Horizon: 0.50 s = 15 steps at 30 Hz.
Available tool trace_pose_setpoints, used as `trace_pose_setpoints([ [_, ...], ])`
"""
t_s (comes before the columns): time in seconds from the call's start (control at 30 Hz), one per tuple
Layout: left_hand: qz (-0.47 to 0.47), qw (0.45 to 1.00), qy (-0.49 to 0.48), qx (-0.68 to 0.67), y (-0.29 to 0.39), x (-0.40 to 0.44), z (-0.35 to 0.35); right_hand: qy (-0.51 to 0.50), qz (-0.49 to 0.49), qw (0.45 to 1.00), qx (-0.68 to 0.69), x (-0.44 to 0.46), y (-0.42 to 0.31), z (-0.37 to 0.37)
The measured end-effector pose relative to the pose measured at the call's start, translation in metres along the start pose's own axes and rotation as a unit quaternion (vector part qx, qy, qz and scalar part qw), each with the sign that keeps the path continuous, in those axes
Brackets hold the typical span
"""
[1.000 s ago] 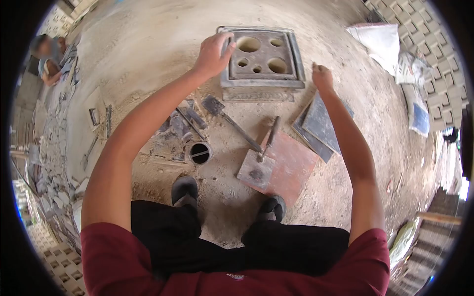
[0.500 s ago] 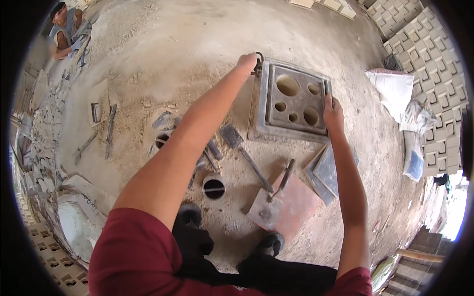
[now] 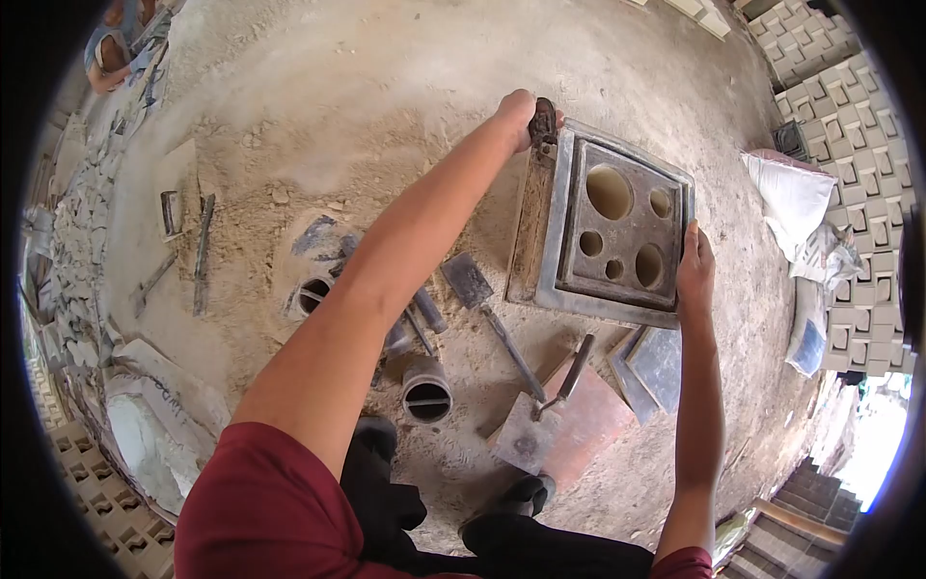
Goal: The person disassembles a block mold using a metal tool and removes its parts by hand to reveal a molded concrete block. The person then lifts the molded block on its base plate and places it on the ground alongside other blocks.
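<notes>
A square metal mould [image 3: 577,280] with several round holes in its inner plate is between my two hands, slightly tilted, with its left side wall showing. My left hand [image 3: 521,114] is closed around a dark metal latch [image 3: 544,124] at the mould's upper left corner. On the right edge, my right hand [image 3: 695,272] grips the frame, its fingers partly hidden. Nearer my feet, a trowel [image 3: 577,369] rests on a reddish board [image 3: 603,415]. A small flat shovel [image 3: 469,282] and a short metal tube [image 3: 426,396] lie to the left.
Dark flat plates [image 3: 659,367] are below the mould. Stacked pale blocks [image 3: 854,145] and white sacks [image 3: 786,193] line the right side. Rubble [image 3: 82,232] runs along the left, where another person [image 3: 108,60] works. Metal bars [image 3: 204,256] lie on the dusty ground.
The mould has shifted right and slightly down in view with both hands on it, and more of its left side shows. The whole view has also moved a little.
</notes>
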<state>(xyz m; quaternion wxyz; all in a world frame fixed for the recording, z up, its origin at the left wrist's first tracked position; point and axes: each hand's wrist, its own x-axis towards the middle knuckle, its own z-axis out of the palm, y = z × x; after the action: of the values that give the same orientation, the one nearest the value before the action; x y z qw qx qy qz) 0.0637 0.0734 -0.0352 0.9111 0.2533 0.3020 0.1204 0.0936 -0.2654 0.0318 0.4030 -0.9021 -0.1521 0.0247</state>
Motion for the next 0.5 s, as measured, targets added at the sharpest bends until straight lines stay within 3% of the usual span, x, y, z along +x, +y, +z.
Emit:
trace_pose_setpoints([
  [0.1, 0.008, 1.000, 0.004, 0.016, -0.006, 0.005, 0.000, -0.006, 0.005, 1.000, -0.011, -0.001, -0.002, -0.003],
  [0.17, -0.023, 0.998, -0.041, -0.042, -0.012, 0.024, -0.008, -0.015, 0.006, 1.000, -0.026, -0.003, -0.005, -0.004],
  [0.3, -0.036, 0.996, -0.079, -0.031, -0.015, 0.025, -0.004, 0.004, 0.038, 0.999, -0.012, -0.004, -0.010, -0.003],
  [0.37, 0.091, 0.958, 0.020, 0.273, -0.017, 0.013, 0.003, 0.001, 0.042, 0.999, -0.017, -0.005, -0.010, -0.004],
  [0.4, 0.086, 0.958, 0.026, 0.274, -0.015, 0.009, -0.002, -0.005, 0.026, 0.999, -0.025, -0.005, -0.011, -0.003],
  [0.47, 0.118, 0.855, 0.052, 0.502, -0.006, 0.000, -0.002, -0.006, 0.008, 0.999, -0.032, -0.005, -0.013, -0.004],
  [0.5, 0.115, 0.855, 0.053, 0.502, -0.007, 0.003, -0.003, -0.001, 0.011, 0.999, -0.034, -0.006, -0.012, -0.004],
])
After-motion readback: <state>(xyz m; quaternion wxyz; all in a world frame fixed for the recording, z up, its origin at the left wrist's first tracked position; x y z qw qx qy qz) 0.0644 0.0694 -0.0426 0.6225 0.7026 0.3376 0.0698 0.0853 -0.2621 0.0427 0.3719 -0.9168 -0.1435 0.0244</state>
